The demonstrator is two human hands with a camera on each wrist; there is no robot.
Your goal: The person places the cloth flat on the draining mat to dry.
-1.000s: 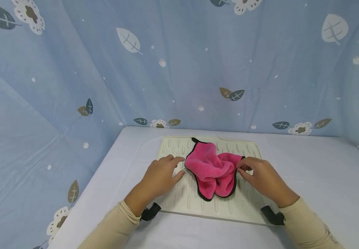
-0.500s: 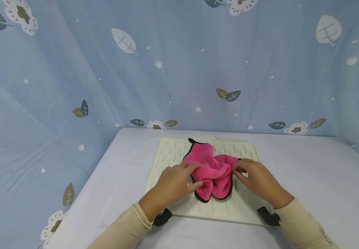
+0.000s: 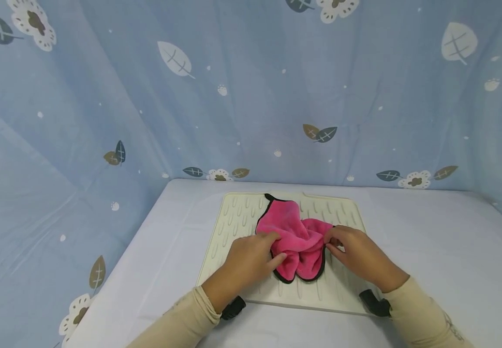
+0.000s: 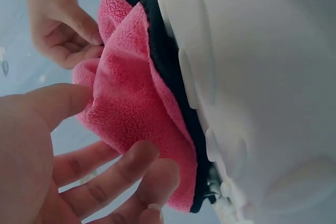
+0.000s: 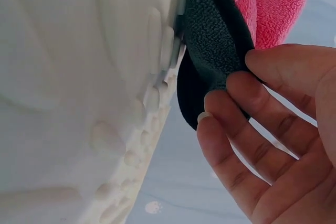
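Note:
A crumpled pink cloth (image 3: 287,220) with black edging and a small black loop lies on a cream ridged mat (image 3: 233,215). My right hand (image 3: 360,251) pinches its right edge between thumb and fingers. In the right wrist view the dark grey underside (image 5: 212,30) shows at that edge, slightly lifted. At the left side of the cloth, my left hand (image 3: 248,258) reaches over it with thumb and fingers spread apart. The left wrist view has the left thumb (image 4: 65,100) against the pink pile and the fingertips (image 4: 144,153) at its near side.
The mat lies on a white-covered table (image 3: 429,232). Behind and to the left hangs a blue curtain (image 3: 251,96) with leaf and flower prints. Black wrist straps (image 3: 375,303) sit below both hands.
My left hand has moved right, from beside the cloth onto its left part. My right hand keeps its pinch on the edge and has come down slightly.

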